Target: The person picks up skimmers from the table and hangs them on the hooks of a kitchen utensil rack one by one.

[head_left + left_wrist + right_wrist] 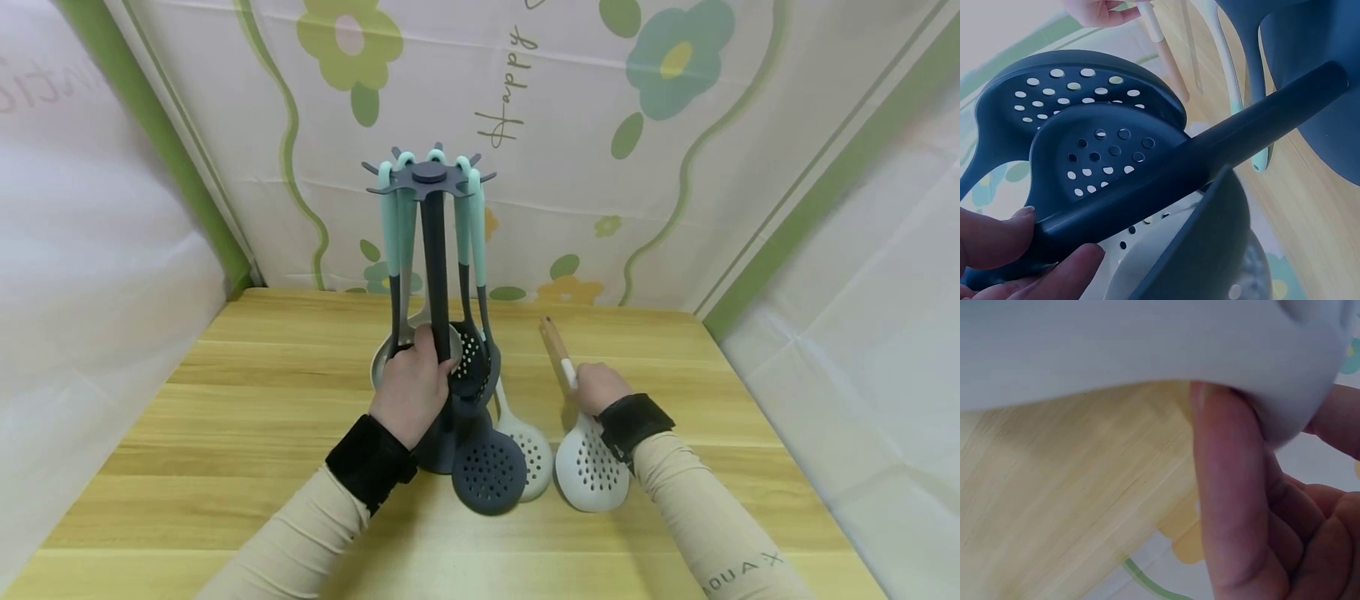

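My left hand (411,387) grips the dark upright post (433,250) of a utensil stand. In the left wrist view, its thumb and fingers curl round that post (1197,156). Turquoise-handled utensils hang about it, among them dark slotted ladles (467,375) and a pale ladle (379,360). To the right, my right hand (600,387) holds a white skimmer (585,475) by its neck; its wooden handle (553,337) points away from me. The right wrist view shows the fingers (1229,487) curled at the white skimmer (1116,344); its holes are mostly hidden there.
A dark skimmer (489,471) lies at the foot of the stand, overlapping a cream skimmer (542,454). The wooden table (262,417) ends at a flower-printed cloth (562,183) at the back. Pale cloth walls with green edges (165,142) rise on both sides.
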`<state>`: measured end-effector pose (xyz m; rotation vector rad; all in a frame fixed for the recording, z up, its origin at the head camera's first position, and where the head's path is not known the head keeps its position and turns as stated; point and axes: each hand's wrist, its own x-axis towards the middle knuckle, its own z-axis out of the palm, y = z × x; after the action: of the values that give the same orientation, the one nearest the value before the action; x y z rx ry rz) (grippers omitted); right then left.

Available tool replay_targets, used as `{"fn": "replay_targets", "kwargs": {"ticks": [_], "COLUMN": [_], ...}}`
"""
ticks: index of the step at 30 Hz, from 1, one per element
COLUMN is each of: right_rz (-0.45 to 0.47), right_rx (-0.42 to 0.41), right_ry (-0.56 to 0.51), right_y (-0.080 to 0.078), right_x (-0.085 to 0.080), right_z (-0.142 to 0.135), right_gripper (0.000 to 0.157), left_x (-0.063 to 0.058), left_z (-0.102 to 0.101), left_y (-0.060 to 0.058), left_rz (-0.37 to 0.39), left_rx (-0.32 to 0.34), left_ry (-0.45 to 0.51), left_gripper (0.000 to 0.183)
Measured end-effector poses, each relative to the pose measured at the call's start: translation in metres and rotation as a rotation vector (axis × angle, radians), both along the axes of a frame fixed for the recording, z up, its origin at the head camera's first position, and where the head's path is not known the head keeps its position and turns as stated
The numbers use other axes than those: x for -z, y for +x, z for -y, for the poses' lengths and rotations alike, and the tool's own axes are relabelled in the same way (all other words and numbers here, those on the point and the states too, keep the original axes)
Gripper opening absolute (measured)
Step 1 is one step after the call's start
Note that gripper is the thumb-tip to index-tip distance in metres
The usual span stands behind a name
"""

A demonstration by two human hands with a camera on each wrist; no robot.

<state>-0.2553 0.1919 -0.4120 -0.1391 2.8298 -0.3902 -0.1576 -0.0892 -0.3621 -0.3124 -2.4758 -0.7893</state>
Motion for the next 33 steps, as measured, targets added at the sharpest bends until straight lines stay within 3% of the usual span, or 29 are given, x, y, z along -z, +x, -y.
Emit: {"fn": "replay_targets", "kwargs": {"ticks": [15, 21, 33], "right_rz": [-0.043, -0.062, -0.11], "right_rx": [-0.029, -0.027, -0.039], "right_ry": [0.022, 0.033, 0.033], "right_y": [0.003, 0.005, 0.006], "right_x": [-0.009, -0.011, -0.014], "right_z": [0.005, 0.005, 0.004], "right_gripper": [0.015, 0.016, 0.018], "left_x": [-0.001, -0.002, -0.002], "left_z": [-0.001, -0.002, 0.001], "left_y": [0.0, 0.0, -0.002], "left_rz": [0.087, 0.079, 0.037], "left_rx": [-0.008, -0.006, 0.015], "left_ry": [0.051, 0.048, 0.035], "left_gripper": [0.034, 0.044, 0.039]}}
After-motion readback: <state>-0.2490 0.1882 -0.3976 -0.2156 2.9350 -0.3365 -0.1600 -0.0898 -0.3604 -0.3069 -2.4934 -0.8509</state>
